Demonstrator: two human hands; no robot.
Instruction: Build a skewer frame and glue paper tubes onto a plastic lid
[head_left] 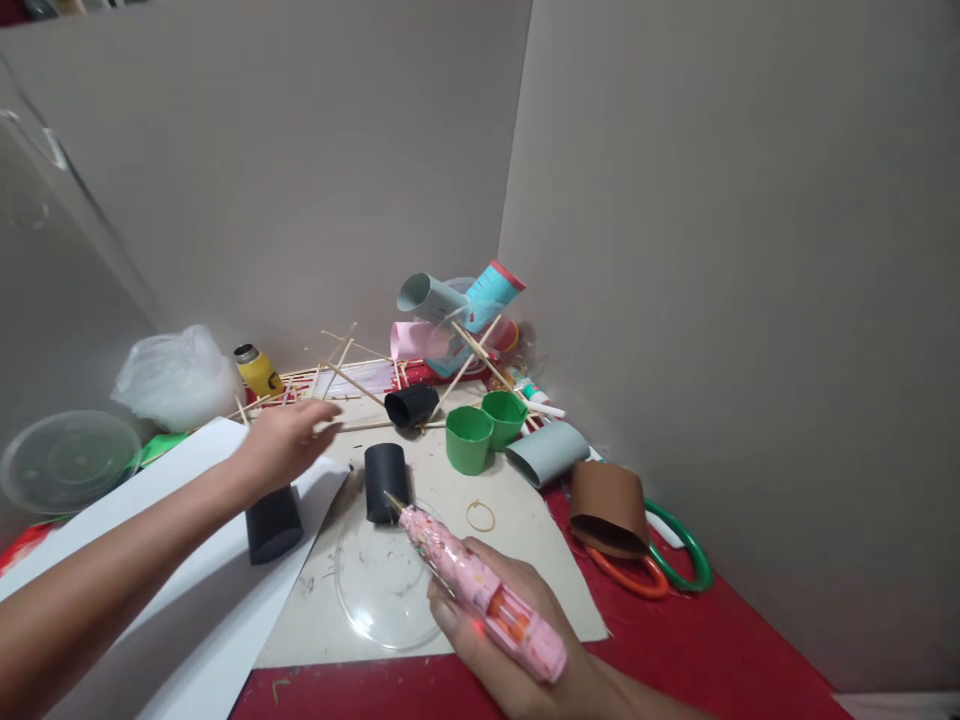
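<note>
In the head view my right hand [502,620] grips a pink patterned hot glue gun [469,575] with a metal tip and a small red light. Its nozzle reaches toward a black paper tube [385,475] standing on the pale board; contact cannot be made out. My left hand [289,445] is raised with fingers stretched out to the right, holding nothing. Just below it, a second black tube [274,525] rests on white paper [172,560]. Under the glue gun's tip lies a clear round plastic lid [390,600].
Two green paper cups [470,440], a grey tube [549,453] and a brown tube [609,505] stand right of centre. Green-handled scissors [694,560] lie beyond. Thin wooden sticks [352,380], a yellow bottle [257,370] and a plastic bag [176,375] sit at the back.
</note>
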